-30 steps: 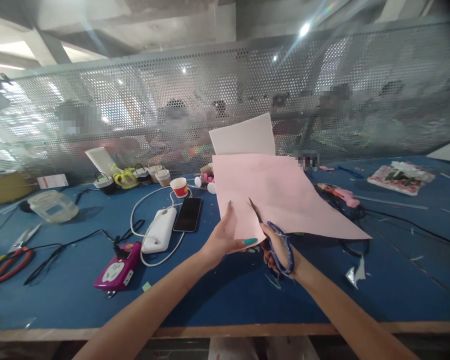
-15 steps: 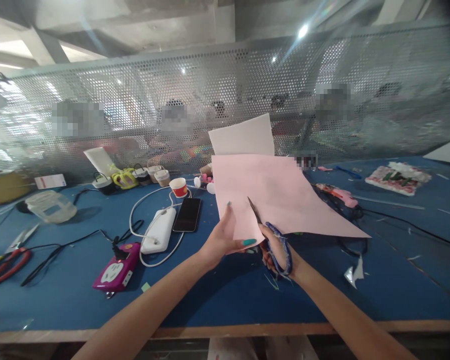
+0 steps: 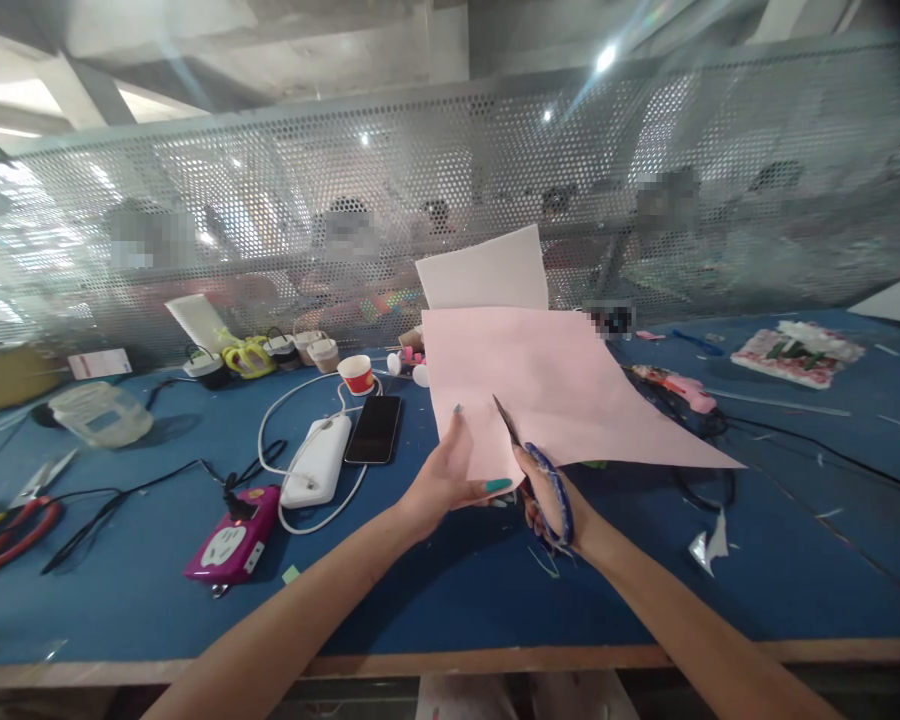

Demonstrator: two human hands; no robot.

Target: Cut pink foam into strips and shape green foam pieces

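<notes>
My left hand (image 3: 450, 478) pinches the near left edge of a pale pink paper sheet (image 3: 555, 390), thumb on top, holding it up over the blue table (image 3: 435, 590). Just to its right, my right hand (image 3: 555, 500) grips blue-handled scissors (image 3: 536, 470) whose blades bite into the sheet's near edge. A white sheet (image 3: 487, 272) stands up behind the pink one.
Left of my hands lie a black phone (image 3: 373, 428), a white power bank (image 3: 316, 460) with its cable, a magenta device (image 3: 232, 537) and red-handled pliers (image 3: 11, 525). A pink glue gun (image 3: 675, 388) and dark cables lie to the right. A perforated metal screen (image 3: 285, 200) backs the table.
The scissors and my right hand have edged slightly up and forward along the cut in the pink sheet. My left hand keeps its hold.
</notes>
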